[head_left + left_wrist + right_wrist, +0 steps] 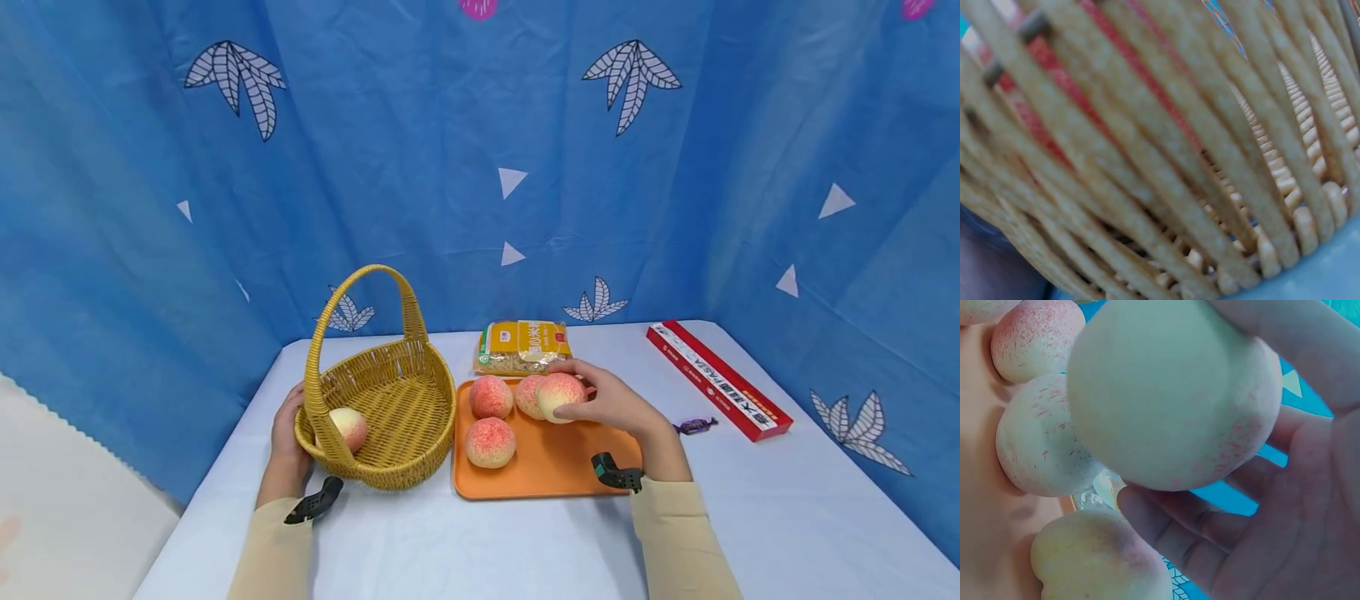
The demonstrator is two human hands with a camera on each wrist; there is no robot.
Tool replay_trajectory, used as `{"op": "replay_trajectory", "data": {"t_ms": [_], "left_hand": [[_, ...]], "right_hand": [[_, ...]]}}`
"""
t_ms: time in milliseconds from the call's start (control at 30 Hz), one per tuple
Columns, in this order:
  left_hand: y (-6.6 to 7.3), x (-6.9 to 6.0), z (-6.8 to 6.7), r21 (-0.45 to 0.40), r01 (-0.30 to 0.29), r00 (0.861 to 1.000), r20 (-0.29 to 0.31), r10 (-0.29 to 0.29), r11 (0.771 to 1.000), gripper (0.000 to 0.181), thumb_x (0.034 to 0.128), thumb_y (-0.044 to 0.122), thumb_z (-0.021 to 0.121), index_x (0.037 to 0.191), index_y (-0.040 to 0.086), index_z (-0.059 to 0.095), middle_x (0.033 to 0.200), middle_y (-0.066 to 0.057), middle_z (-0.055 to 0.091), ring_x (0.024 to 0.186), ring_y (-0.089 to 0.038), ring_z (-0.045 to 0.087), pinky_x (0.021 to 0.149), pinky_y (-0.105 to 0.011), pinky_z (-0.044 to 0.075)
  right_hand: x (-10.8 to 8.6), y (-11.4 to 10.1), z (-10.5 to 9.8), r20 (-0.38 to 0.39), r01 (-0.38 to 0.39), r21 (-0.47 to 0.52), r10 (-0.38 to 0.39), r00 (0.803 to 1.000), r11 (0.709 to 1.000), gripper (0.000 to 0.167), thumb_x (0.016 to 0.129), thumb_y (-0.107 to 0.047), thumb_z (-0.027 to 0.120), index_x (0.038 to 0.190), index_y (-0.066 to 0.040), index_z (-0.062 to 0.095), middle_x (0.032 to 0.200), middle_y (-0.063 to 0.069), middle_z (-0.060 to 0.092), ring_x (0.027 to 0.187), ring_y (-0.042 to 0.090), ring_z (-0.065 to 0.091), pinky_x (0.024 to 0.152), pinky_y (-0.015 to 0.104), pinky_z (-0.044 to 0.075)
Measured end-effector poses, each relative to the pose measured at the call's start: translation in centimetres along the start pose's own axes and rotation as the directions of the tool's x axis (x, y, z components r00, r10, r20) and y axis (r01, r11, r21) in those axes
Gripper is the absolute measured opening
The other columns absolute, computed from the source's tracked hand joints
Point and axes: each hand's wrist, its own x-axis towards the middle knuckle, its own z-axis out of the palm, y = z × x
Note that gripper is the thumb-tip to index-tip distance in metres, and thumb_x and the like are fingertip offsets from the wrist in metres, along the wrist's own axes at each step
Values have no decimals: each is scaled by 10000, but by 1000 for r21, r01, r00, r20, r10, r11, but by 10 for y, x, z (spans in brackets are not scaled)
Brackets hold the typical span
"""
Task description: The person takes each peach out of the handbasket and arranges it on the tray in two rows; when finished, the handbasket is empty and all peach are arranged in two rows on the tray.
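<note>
My right hand (611, 404) holds a peach (558, 397) above the orange tray (555, 471), with thumb and fingers around its sides. In the right wrist view this peach (1172, 394) hides part of the fingers. Several peaches lie on the tray, among them one at the front left (491, 442) and one behind it (491, 397). At the left, my left hand (287, 429) grips the side of a yellow woven basket (438, 433) with a tall handle. Inside the basket sits a peach (349, 427). The basket's wall (1147, 162) fills the left wrist view.
Behind the tray lies a yellow bag of grain (522, 346). A long red pasta box (718, 379) rests at the right, with a small purple-wrapped candy (695, 426) near it. Blue curtains (450, 167) surround the white table (420, 542).
</note>
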Motion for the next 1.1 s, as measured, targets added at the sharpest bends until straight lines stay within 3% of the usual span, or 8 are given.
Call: {"op": "replay_trajectory", "data": {"t_ms": [333, 633, 967, 1100], "left_hand": [[1, -1, 0, 2, -14, 1000, 4, 14, 1000, 387, 1074, 251, 361, 1451, 209, 437, 1333, 104, 501, 1217, -26, 499, 998, -127, 446], [0, -3, 1, -10, -11, 1000, 6, 11, 1000, 352, 1070, 262, 378, 1406, 234, 478, 1313, 111, 525, 1210, -23, 505, 987, -122, 447], [0, -2, 0, -19, -11, 1000, -8, 11, 1000, 332, 1067, 280, 398, 1381, 245, 500, 1305, 106, 543, 1203, -27, 523, 994, -131, 459], [-1, -2, 0, -25, -13, 1000, -4, 13, 1000, 347, 1066, 282, 407, 1397, 234, 499, 1303, 107, 549, 1196, -28, 532, 1021, -146, 454]], "right_hand": [[2, 2, 6, 52, -8, -150, 16, 998, 989, 619, 781, -369, 850, 1319, -217, 585, 1390, 99, 540, 1193, 302, 510, 923, 422, 549], [-1, -3, 10, 136, -23, -312, 69, 988, 950, 574, 774, -314, 860, 1280, -172, 631, 1324, 56, 610, 1173, 252, 540, 1011, 523, 498], [3, -6, 22, 136, -94, -377, 156, 978, 921, 542, 746, -284, 887, 1230, -207, 656, 1250, -13, 643, 1128, 207, 548, 1019, 489, 491], [6, -8, 28, 133, -114, -434, 189, 973, 894, 547, 732, -290, 893, 1225, -215, 669, 1220, -35, 652, 1079, 185, 560, 1012, 471, 493]]}}
